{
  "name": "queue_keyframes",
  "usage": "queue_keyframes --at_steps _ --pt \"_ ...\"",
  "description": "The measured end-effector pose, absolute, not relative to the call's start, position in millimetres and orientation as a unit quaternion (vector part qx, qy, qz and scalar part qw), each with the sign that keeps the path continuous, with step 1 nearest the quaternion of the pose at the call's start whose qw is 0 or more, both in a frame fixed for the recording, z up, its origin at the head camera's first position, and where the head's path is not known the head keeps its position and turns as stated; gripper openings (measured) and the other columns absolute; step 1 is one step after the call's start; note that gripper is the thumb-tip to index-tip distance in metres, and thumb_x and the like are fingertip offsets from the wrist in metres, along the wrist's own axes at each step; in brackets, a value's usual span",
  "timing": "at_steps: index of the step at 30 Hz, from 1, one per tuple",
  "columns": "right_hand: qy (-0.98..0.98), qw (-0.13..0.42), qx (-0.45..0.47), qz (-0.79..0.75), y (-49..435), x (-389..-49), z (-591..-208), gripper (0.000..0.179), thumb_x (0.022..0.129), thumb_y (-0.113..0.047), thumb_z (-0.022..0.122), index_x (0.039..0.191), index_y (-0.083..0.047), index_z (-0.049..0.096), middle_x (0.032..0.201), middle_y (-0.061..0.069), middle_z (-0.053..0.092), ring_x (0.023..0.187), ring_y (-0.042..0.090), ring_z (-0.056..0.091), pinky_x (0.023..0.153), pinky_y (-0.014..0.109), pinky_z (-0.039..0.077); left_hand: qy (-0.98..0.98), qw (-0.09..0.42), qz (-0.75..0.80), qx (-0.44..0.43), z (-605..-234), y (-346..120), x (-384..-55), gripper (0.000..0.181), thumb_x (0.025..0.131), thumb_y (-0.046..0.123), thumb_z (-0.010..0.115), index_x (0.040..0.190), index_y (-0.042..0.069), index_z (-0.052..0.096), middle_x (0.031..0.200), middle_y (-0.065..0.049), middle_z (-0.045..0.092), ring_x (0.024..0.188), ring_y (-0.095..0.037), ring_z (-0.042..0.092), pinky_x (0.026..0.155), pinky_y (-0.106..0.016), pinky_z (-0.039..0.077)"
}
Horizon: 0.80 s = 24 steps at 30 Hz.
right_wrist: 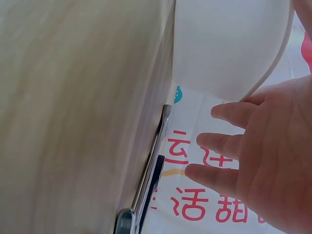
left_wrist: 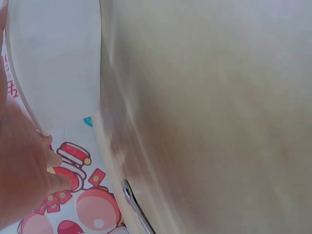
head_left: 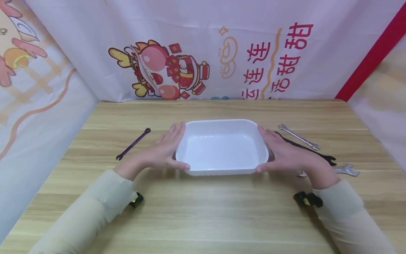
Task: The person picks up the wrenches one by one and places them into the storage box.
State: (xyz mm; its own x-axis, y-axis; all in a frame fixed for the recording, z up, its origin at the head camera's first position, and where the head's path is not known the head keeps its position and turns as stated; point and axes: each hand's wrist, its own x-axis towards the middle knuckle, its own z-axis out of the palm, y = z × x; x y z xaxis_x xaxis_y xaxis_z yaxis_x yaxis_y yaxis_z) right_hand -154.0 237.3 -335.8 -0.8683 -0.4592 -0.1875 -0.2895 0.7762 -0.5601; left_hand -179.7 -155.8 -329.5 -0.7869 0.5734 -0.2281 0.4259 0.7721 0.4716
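Observation:
A white rectangular dish [head_left: 222,151] with rounded corners and nothing inside it is on the wooden table in the head view. My left hand [head_left: 166,148] grips its left end, thumb at the front rim and fingers toward the back corner. Mirroring that, my right hand [head_left: 285,151] holds the right end between thumb and forefinger. In the right wrist view the other fingers [right_wrist: 214,178] stretch out past the dish's wall [right_wrist: 229,48]. The dish's outer wall [left_wrist: 58,58] also shows close over the tabletop in the left wrist view.
A purple wrench [head_left: 133,144] lies left of the dish. On the right are a silver wrench [head_left: 299,137], a black wrench [head_left: 328,159] and another silver wrench [head_left: 347,170], partly hidden by the right arm. A printed cloth [head_left: 222,84] hangs behind the table.

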Motion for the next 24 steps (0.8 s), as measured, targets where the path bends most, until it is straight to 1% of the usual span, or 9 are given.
queue_keyframes --at_steps 4,9,14,18,24 --pt "0.930 0.159 -0.199 -0.266 236.1 -156.3 -335.8 0.133 0.073 -0.059 0.081 0.160 -0.016 -0.009 0.168 0.014 0.005 0.152 0.042 0.005 0.114 0.072 0.023 0.920 0.196 0.207 0.269 -327.0 -156.1 -185.8 0.131 0.078 0.062 0.075 0.158 0.013 -0.017 0.168 -0.005 -0.018 0.154 -0.030 -0.019 0.122 -0.063 -0.004" --pt "0.930 0.157 -0.199 -0.265 233.9 -159.5 -335.5 0.132 0.073 -0.059 0.080 0.160 -0.014 -0.009 0.169 0.013 0.004 0.153 0.044 0.000 0.113 0.074 0.021 0.920 0.199 0.207 0.268 -327.2 -156.4 -192.6 0.131 0.078 0.060 0.076 0.158 0.013 -0.017 0.167 -0.006 -0.018 0.154 -0.030 -0.020 0.122 -0.065 -0.003" --pt "0.931 0.155 -0.196 -0.266 229.0 -161.4 -335.4 0.131 0.074 -0.058 0.080 0.160 -0.016 -0.009 0.169 0.011 0.003 0.153 0.044 -0.001 0.114 0.073 0.019 0.919 0.198 0.204 0.273 -328.9 -159.6 -199.9 0.132 0.078 0.057 0.077 0.158 0.013 -0.018 0.167 -0.007 -0.018 0.153 -0.030 -0.022 0.121 -0.066 -0.004" --pt "0.934 0.156 -0.189 -0.261 227.2 -162.7 -335.8 0.131 0.074 -0.061 0.079 0.160 -0.016 -0.010 0.169 0.012 0.001 0.154 0.043 -0.002 0.115 0.072 0.018 0.917 0.199 0.211 0.275 -329.7 -162.0 -205.9 0.131 0.078 0.056 0.078 0.158 0.013 -0.017 0.168 -0.008 -0.017 0.154 -0.032 -0.020 0.121 -0.066 -0.003" --pt "0.933 0.150 -0.192 -0.265 226.2 -163.9 -335.9 0.130 0.075 -0.060 0.078 0.160 -0.017 -0.010 0.169 0.013 0.000 0.153 0.044 -0.001 0.115 0.072 0.018 0.915 0.200 0.218 0.275 -328.4 -163.9 -211.1 0.131 0.077 0.055 0.079 0.159 0.012 -0.014 0.168 -0.010 -0.015 0.154 -0.033 -0.018 0.120 -0.067 -0.002"
